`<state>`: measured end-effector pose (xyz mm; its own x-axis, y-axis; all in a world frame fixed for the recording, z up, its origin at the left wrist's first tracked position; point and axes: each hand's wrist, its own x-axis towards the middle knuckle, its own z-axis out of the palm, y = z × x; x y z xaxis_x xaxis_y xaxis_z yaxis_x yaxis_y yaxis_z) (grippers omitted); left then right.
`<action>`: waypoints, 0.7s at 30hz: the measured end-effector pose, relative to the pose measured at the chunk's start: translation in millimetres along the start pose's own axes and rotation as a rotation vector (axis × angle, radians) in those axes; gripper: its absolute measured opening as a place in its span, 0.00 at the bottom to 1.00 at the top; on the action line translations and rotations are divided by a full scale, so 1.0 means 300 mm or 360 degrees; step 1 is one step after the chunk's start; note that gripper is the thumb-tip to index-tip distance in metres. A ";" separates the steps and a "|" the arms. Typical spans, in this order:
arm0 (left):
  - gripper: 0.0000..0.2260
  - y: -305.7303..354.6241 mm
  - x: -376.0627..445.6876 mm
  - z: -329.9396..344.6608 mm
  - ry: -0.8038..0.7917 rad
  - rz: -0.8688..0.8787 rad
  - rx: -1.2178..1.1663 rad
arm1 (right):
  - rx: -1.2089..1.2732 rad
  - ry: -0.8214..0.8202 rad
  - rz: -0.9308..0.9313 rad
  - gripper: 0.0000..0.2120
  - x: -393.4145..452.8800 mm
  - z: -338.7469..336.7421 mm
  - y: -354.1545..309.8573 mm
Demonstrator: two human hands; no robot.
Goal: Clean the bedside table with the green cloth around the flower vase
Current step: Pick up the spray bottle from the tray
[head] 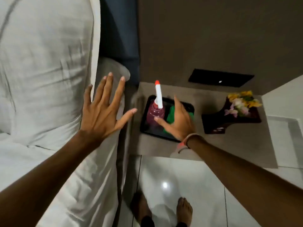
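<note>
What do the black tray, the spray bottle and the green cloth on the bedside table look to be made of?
The black rectangular tray looks like glossy plastic or lacquer, since its rim shows faint reflections. The pink see-through spray bottle seems to be clear plastic holding tinted liquid, with a matte white nozzle tipped in orange. The green cloth under the right hand looks like soft matte fabric, possibly microfibre; blur leaves the weave unclear.

Both forearms are bare, with no sleeves in view. The right wrist wears a thin band (190, 138) and an orange-pink tie (181, 144). Both feet (184, 210) are bare below dark trouser hems.
</note>
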<state>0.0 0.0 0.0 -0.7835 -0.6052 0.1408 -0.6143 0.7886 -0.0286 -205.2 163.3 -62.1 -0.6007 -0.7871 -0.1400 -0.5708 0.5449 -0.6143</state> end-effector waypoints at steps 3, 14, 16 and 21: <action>0.40 -0.050 0.030 0.013 -0.0028 -0.0098 -0.0087 | 0.0449 0.0179 0.0118 0.54 0.139 0.058 -0.115; 0.37 0.046 0.085 0.037 0.0049 0.0008 -0.0189 | 0.0367 0.0879 -0.0113 0.13 0.156 0.013 -0.158; 0.36 0.120 0.076 0.048 0.0048 0.0039 -0.0221 | 0.0376 0.0967 -0.0127 0.14 0.056 -0.028 -0.103; 0.35 0.339 0.005 0.115 -0.0029 0.0220 -0.0226 | 0.0263 0.1170 0.0113 0.16 -0.248 -0.054 0.085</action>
<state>-66.9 75.7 -36.8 -0.8619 -0.4910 0.1270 -0.4824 0.8710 0.0934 -184.3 240.4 -54.7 -0.8846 -0.3248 0.3347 -0.4602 0.4908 -0.7398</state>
